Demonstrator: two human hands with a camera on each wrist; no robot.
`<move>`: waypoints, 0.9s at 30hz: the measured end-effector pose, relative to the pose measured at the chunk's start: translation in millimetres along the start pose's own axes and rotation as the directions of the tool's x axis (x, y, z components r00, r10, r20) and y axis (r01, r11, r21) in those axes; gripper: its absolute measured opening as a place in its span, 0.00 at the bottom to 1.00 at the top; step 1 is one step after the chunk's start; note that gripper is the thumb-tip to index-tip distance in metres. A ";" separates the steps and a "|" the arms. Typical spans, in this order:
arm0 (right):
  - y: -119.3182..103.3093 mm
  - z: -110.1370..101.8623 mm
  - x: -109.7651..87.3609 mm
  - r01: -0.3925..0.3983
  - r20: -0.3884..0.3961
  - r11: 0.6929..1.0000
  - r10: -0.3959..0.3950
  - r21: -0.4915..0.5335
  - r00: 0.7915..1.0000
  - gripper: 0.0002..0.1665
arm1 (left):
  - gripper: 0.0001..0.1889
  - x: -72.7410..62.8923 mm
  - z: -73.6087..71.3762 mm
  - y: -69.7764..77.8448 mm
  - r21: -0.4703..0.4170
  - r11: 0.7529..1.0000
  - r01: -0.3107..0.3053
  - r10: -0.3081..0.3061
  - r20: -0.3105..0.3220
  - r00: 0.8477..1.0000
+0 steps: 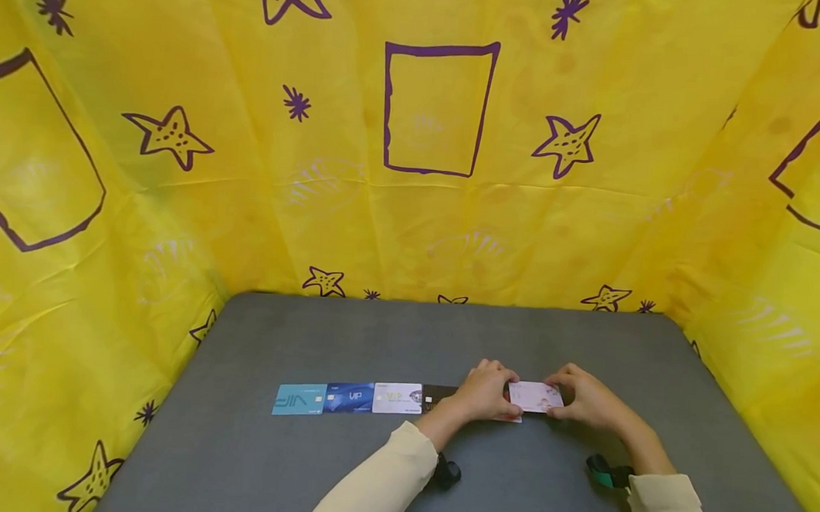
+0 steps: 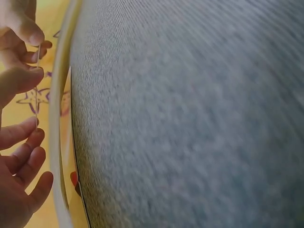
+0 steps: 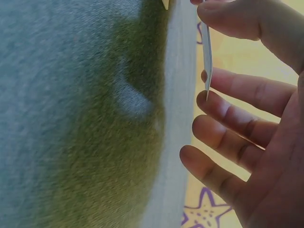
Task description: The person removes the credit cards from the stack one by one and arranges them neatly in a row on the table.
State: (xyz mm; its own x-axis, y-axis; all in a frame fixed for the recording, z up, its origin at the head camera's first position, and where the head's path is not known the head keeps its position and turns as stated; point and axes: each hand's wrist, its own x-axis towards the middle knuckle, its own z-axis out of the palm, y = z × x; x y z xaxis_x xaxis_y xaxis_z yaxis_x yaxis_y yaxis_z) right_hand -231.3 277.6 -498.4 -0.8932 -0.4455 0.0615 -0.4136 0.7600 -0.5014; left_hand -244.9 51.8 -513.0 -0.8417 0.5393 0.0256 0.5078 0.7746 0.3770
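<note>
A pale pink card (image 1: 533, 397) is held up by its two ends between both hands. My left hand (image 1: 482, 391) pinches its left end, and my right hand (image 1: 589, 398) pinches the right end between thumb and fingers. Seen edge-on, the thin card (image 3: 207, 59) stands off the table surface in the right wrist view. Beneath my left hand, a mostly covered card with a red part (image 1: 510, 419) shows only its edge. Left of it lies a black card (image 1: 433, 397), partly hidden by the same hand.
Along the same row lie a white VIP card (image 1: 398, 399), a dark blue VIP card (image 1: 350, 397) and a light blue card (image 1: 298, 399). They rest on a grey table (image 1: 232, 463). Yellow patterned cloth (image 1: 425, 226) surrounds the table's back and sides.
</note>
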 end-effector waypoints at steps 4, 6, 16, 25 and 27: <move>3.0 0.3 -3.8 -0.013 0.005 1.000 0.013 0.008 1.000 0.27 | 0.27 3.1 1.9 4.8 0.033 0.999 -0.005 0.005 0.010 1.000; 5.0 0.1 -5.0 -0.012 0.006 1.000 0.012 0.011 1.000 0.27 | 0.27 5.2 3.4 7.1 0.049 0.999 -0.010 0.009 0.010 1.000; 14.5 4.1 -11.2 0.038 -0.009 0.999 -0.038 0.020 0.999 0.24 | 0.25 12.1 12.0 15.9 0.108 0.994 0.010 -0.014 0.036 0.999; 15.1 10.8 -14.0 0.007 -0.015 0.997 -0.008 -0.071 1.000 0.25 | 0.24 12.8 12.9 19.9 0.174 0.985 0.012 -0.022 0.051 0.998; 14.4 11.3 -15.5 0.014 -0.024 0.997 -0.016 -0.082 1.000 0.24 | 0.24 12.5 12.2 20.6 0.170 0.985 0.009 -0.020 0.059 0.998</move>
State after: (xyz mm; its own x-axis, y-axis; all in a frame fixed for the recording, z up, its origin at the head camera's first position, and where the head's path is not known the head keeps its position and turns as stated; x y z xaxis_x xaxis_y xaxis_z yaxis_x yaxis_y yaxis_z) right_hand -221.4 290.1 -516.4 -0.8904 -0.4461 0.0902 -0.4391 0.7899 -0.4281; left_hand -242.7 78.5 -516.1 -0.8392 0.5425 -0.0366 0.5236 0.8245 0.2147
